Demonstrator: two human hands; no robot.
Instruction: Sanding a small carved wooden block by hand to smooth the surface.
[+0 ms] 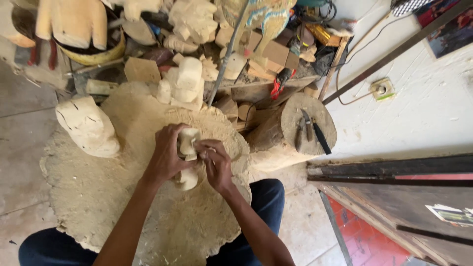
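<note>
My left hand (166, 156) grips a small pale wooden carving (187, 148), holding it upright above a mound of wood shavings (113, 187). The lower end of the carving shows below my fingers. My right hand (217, 165) is closed around a thin carving tool (211, 153) whose tip rests against the upper right side of the carving. Both forearms reach in from the bottom of the view, and my knees in dark trousers flank the mound.
A rough pale block (88, 125) lies at the left of the mound. A log stump (315, 120) at the right carries several chisels. Carved pieces, blocks and scraps (189, 81) pile up at the back. A white wall with a socket (382, 88) stands right.
</note>
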